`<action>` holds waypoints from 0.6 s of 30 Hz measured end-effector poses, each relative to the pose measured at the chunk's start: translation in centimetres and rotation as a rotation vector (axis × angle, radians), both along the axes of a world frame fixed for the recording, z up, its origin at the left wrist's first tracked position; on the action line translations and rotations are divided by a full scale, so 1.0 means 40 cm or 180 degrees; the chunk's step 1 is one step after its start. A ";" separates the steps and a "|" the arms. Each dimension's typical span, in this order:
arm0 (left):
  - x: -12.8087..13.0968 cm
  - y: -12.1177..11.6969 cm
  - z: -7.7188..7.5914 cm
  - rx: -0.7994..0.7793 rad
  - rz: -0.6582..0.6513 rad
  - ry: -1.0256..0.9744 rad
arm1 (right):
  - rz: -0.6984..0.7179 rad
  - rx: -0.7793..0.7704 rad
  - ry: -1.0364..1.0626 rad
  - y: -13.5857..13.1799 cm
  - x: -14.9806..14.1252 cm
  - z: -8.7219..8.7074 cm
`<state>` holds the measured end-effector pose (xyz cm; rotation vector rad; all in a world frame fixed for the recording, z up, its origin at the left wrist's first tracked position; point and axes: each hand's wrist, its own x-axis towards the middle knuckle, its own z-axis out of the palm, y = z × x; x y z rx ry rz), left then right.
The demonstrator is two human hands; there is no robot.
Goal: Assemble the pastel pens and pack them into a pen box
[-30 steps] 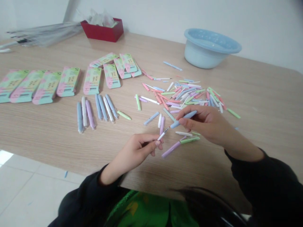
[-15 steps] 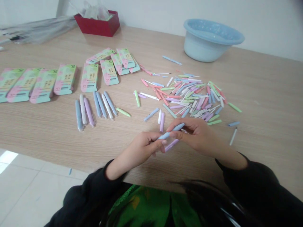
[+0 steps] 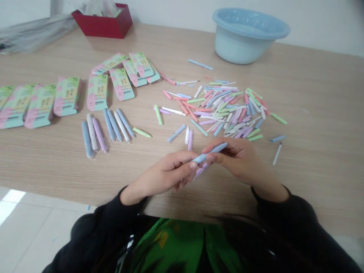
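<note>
Both hands meet over the near part of the wooden table (image 3: 313,113), gripping one light blue pen (image 3: 209,152). My left hand (image 3: 167,175) pinches the pen's lower left end. My right hand (image 3: 237,159) holds its upper right part between thumb and fingers. A purple pen piece (image 3: 199,171) lies on the table just under the hands. Beyond my right hand spreads a heap of pastel pen parts (image 3: 227,110): pink, green, blue, purple and white.
Several put-together pens (image 3: 106,129) lie in a row at the left. Behind them lie pastel printed packets (image 3: 68,96). A light blue basin (image 3: 247,34) stands at the far right, a red box (image 3: 104,21) at the far left.
The white refill that my left hand held has gone into the blue barrel. The hands have come together on the pen, and the view has tilted down a little.
</note>
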<state>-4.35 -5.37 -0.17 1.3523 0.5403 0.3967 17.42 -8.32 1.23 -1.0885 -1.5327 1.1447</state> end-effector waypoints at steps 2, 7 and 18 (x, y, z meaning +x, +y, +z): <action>0.001 0.000 0.001 -0.0079 0.0101 0.0032 | -0.0091 0.0106 -0.0159 -0.004 -0.007 -0.004; -0.001 0.006 0.005 -0.0134 0.0411 0.0159 | -0.0072 0.0033 0.0093 -0.003 -0.025 -0.022; -0.010 0.010 -0.020 -0.0428 0.0476 0.0156 | -0.0246 -0.0090 0.0092 -0.018 -0.040 -0.033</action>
